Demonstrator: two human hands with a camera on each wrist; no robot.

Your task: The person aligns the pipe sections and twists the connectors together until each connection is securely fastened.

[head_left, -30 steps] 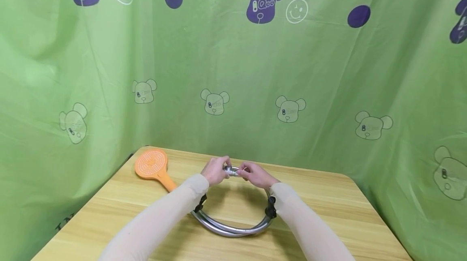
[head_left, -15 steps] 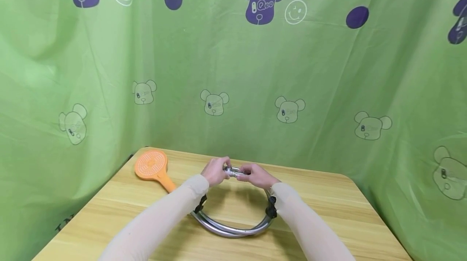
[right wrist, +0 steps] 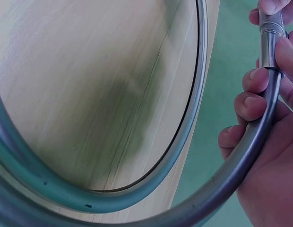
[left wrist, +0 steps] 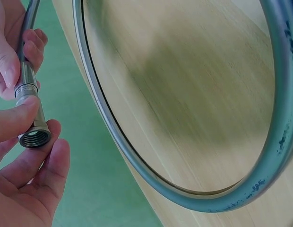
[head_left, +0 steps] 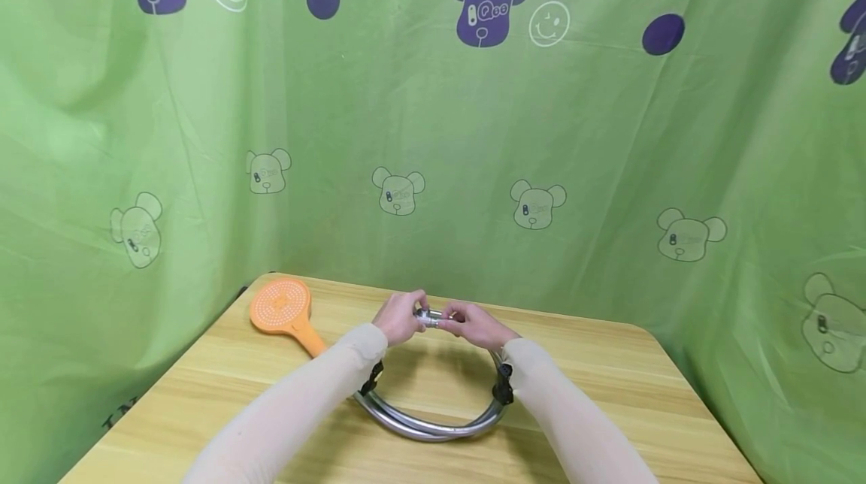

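A shiny metal shower hose (head_left: 440, 430) lies coiled in a loop on the table, its upper part raised between my hands. My left hand (head_left: 399, 317) pinches a metal connector (left wrist: 41, 119) between thumb and fingers, its open end showing an internal thread. From the other side, my right hand (head_left: 476, 325) grips the metal sleeve (right wrist: 268, 49) at the hose's end, fingers curled round sleeve and hose. Sleeve and connector are in line, with a few thread rings (left wrist: 26, 90) visible where they meet. How tightly they are joined cannot be told.
An orange shower head (head_left: 280, 306) lies at the back left of the wooden table (head_left: 595, 371), its handle partly behind my left sleeve. Black wrist straps (head_left: 503, 385) sit close to the hose loop. A green printed curtain (head_left: 433, 108) surrounds the table's back and sides.
My right thumb and fingers have shifted on the sleeve, straightening half a second ago and now bent again. The left hand, the hose loop and the shower head stay in place.
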